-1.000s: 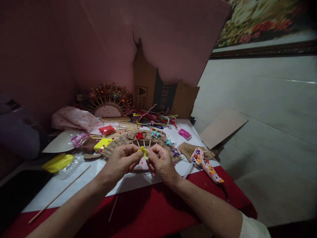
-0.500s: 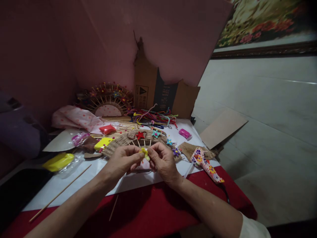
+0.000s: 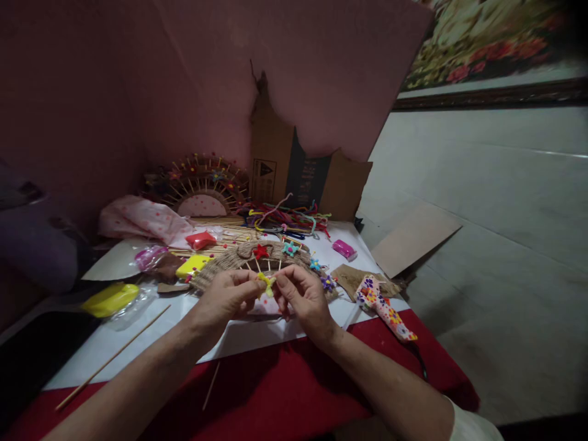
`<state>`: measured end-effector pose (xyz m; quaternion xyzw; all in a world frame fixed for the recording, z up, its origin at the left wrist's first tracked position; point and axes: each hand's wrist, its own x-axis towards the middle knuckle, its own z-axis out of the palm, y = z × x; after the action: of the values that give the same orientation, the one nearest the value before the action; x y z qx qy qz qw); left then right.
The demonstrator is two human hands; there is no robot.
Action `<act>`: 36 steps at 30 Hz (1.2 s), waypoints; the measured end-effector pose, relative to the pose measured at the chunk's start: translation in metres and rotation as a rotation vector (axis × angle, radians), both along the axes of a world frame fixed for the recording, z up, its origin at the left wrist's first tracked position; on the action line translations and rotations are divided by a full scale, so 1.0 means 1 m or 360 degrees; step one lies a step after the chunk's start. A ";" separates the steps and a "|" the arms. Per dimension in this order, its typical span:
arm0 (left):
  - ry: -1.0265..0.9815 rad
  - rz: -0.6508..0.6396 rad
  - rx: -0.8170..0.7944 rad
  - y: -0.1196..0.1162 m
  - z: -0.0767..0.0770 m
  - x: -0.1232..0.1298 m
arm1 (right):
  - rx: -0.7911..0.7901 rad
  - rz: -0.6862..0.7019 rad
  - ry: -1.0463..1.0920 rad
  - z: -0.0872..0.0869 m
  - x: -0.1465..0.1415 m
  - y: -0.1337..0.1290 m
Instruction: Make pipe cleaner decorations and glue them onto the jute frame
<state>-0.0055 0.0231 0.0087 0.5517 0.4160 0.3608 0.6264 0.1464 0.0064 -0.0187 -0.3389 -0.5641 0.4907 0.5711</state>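
Observation:
Between both hands is a small yellow pipe-cleaner flower (image 3: pixel 267 285), partly covered by fingertips. My left hand (image 3: pixel 234 295) pinches its left side between thumb and fingers. My right hand (image 3: pixel 301 300) pinches at its right edge. Just behind them lies a half-round piece wrapped in twine (image 3: pixel 225 263), with short sticks fanning across its opening. On its band sit a red star flower (image 3: pixel 260 251), a teal flower (image 3: pixel 290 248), a blue flower (image 3: pixel 315 263) and a purple flower (image 3: pixel 327 282).
A hot glue gun with a flowered cover (image 3: pixel 386 309) lies at right beside a cardboard scrap (image 3: pixel 353 278). Colourful pipe cleaners (image 3: pixel 294 214) are heaped behind. Packets of yellow clay (image 3: pixel 113 300) and a thin stick (image 3: pixel 114 355) lie at left. A finished-looking fan (image 3: pixel 202 184) leans at the back.
The fingers of my right hand have shifted slightly on the yellow flower, showing more of its lower part. The view has moved a little; the other things stay put.

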 end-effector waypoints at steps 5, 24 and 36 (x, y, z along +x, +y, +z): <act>0.0031 0.0023 0.0037 0.000 0.002 0.002 | 0.0020 -0.0017 -0.0025 -0.002 0.000 -0.001; 0.0134 0.0039 0.0175 0.007 -0.014 0.002 | -0.0086 -0.0112 -0.0230 -0.005 -0.001 0.005; 0.0016 0.0057 0.0100 0.000 0.002 0.002 | -0.0373 0.0105 -0.0110 0.000 0.006 0.009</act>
<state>-0.0037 0.0229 0.0102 0.5653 0.4174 0.3822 0.6002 0.1520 0.0155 -0.0191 -0.4014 -0.5330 0.5598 0.4914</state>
